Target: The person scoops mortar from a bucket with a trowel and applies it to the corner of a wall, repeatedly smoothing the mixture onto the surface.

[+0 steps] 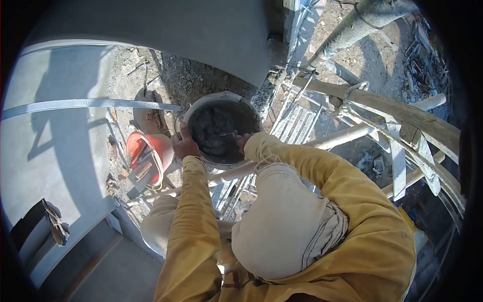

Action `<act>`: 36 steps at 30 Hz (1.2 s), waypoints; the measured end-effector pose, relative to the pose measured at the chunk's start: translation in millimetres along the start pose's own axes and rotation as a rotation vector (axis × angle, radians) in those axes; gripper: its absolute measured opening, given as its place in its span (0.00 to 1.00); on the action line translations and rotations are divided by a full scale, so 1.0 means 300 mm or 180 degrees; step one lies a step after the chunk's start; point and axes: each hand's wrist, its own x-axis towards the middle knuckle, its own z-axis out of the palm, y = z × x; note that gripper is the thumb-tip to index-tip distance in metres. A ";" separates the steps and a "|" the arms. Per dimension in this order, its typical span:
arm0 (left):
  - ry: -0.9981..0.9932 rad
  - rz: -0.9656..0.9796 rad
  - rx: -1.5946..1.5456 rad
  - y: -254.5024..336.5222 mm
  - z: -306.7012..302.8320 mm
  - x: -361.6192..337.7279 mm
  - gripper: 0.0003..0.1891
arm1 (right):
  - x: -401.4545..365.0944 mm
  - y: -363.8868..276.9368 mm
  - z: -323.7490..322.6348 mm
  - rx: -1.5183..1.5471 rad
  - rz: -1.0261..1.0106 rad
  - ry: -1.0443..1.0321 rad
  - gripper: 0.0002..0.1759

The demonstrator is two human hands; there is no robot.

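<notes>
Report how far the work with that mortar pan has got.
Done: the wall at left looks smoothly coated. In hand: the left hand grips the pan by its rim, and the right hand reaches into its dark mix. Left: the pan looks largely full.

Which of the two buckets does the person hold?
The grey bucket with dark mortar: the left hand grips its rim. The red bucket stands apart, untouched.
</notes>
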 end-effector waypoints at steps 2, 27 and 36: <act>-0.0005 0.0046 0.0061 0.026 0.004 0.019 0.32 | -0.030 -0.042 -0.030 -0.1064 -0.0606 0.0268 0.27; -0.0275 0.0479 0.0073 0.114 0.015 -0.023 0.27 | -0.184 -0.010 -0.240 -0.1659 -0.0629 0.1001 0.13; -0.0298 0.0786 0.0418 0.120 0.021 -0.023 0.28 | -0.149 -0.107 -0.137 -0.1672 -0.0566 0.0251 0.15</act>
